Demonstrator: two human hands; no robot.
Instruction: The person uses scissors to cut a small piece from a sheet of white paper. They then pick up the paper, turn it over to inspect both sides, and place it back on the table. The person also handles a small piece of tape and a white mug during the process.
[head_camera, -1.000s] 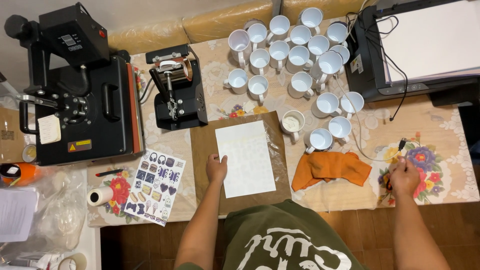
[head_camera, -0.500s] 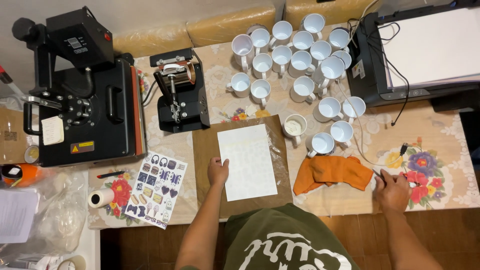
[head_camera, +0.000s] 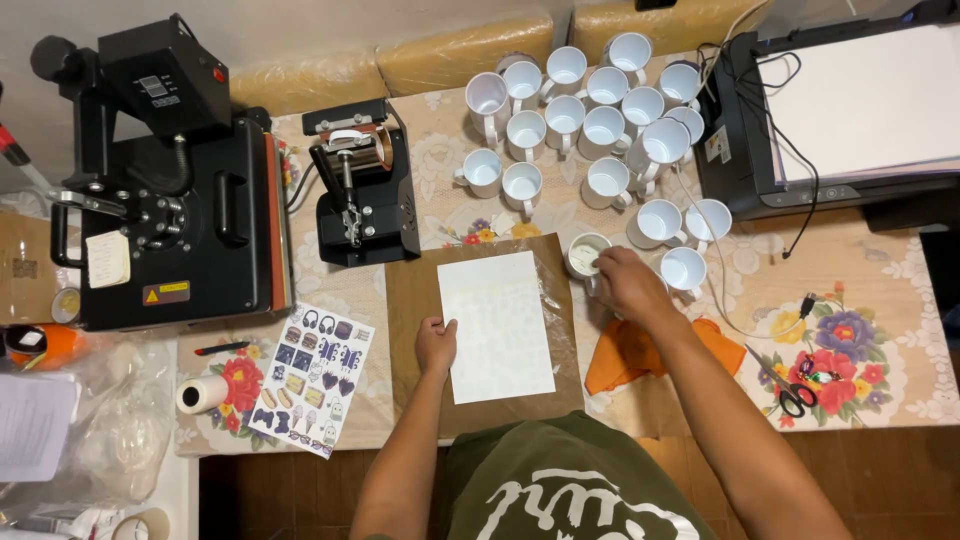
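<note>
At frame centre, the left hand (head_camera: 436, 343) lay flat with open fingers on the left edge of a white sheet (head_camera: 496, 325) on brown paper (head_camera: 412, 300). The right hand (head_camera: 625, 282) curled its fingers round a white mug (head_camera: 583, 254) just beyond the paper's upper right corner. A sticker sheet (head_camera: 312, 376) overhung the table (head_camera: 850, 280) edge at lower left.

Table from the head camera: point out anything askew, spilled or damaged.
Nothing is spilled or broken. The sticker sheet lies tilted and overhangs the table's front edge. An orange cloth sits crumpled under the right forearm. The right hand is at a mug; the left hand rests on the white paper.
</note>
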